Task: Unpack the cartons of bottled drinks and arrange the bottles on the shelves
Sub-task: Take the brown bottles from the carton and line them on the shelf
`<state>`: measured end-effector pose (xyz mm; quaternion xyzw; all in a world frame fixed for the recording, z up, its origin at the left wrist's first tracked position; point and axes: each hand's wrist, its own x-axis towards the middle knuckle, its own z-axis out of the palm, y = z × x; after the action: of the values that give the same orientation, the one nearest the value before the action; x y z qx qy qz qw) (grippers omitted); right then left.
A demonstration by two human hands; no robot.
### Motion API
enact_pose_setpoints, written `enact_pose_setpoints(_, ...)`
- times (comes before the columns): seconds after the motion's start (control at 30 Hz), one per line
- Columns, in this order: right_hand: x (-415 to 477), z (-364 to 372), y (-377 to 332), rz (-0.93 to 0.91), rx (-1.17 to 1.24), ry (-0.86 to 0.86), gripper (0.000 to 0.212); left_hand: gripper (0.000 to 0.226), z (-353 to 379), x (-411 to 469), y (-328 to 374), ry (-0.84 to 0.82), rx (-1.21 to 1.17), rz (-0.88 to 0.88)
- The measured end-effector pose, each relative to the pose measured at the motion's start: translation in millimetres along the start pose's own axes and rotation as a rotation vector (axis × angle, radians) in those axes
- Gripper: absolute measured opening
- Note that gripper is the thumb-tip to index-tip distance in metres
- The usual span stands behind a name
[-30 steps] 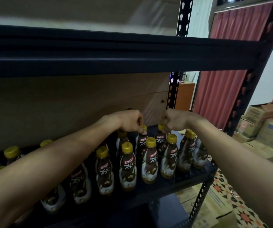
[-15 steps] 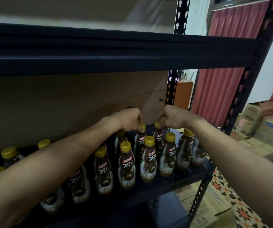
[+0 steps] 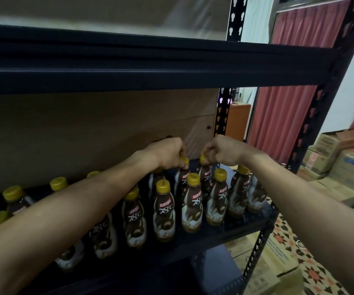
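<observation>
The right hand (image 3: 223, 150) has been edging slightly closer to the left hand (image 3: 167, 154) over the last half second, and both are still holding bottle caps at the back of the shelf (image 3: 235, 227). The left hand is curling its fingers over the yellow cap of the left bottle (image 3: 182, 182), gripping it from above. The right hand is pinching the yellow cap of the right bottle (image 3: 206, 177) between thumb and fingertips.

The two bottles are standing side by side, almost touching, directly below the hands in the back row near the shelf's right end. Their bases are hiding behind the front-row bottles (image 3: 164, 211), so it cannot be told whether they are resting on the shelf. The nearer bottles are showing dark labels reading "KOPIKO 78°C" in white, with a cream swirl beneath. More yellow-capped bottles are lining the shelf to the left, partly under the left forearm.

A pale wooden board (image 3: 86, 128) is backing the shelf, and a dark upper shelf (image 3: 150, 67) is crossing the view above. To the right, beyond a black slotted upright (image 3: 312, 116), cardboard cartons (image 3: 342, 158) are sitting stacked near a red curtain (image 3: 278, 124). Their printing is too blurred to read and their contents are not showing. Flattened cardboard (image 3: 278, 252) is lying on the patterned floor (image 3: 312, 262) below.
</observation>
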<state>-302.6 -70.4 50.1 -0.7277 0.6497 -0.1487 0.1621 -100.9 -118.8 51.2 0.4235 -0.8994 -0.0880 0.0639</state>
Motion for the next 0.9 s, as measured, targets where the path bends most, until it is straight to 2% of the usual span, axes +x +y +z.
enact_pose_setpoints(0.13,-7.3,-4.6,-1.2,-0.002,0.009,0.019,0.039,0.033,-3.0,1.0,1.4,-0.057,0.048,-0.007)
enact_pose_setpoints(0.23,-17.0,-17.7,3.3,0.023,0.052,0.088,0.047,0.046,-8.6,-1.1,10.0,-0.045,-0.003,0.061)
enact_pose_setpoints(0.3,-25.6,-28.6,7.9,0.047,0.04,0.111,0.044,0.048,-10.6,-2.9,20.1,0.04,-0.065,0.158)
enact_pose_setpoints(0.4,-37.6,-41.7,11.8,0.107,-0.103,0.062,0.032,0.041,-8.7,-4.7,39.8,0.108,-0.121,0.297)
enact_pose_setpoints(0.6,-52.5,-39.5,19.5,0.194,-0.252,-0.071,0.041,0.046,6.9,3.5,71.7,-0.096,0.02,0.324)
enact_pose_setpoints(0.77,-55.3,-30.6,35.7,0.187,-0.242,-0.038,0.02,0.031,13.9,11.5,73.6,-0.131,0.011,0.313)
enact_pose_setpoints(0.9,-60.7,-31.5,38.5,0.168,-0.134,-0.019,0.019,0.028,14.2,10.1,75.4,-0.127,0.014,0.315)
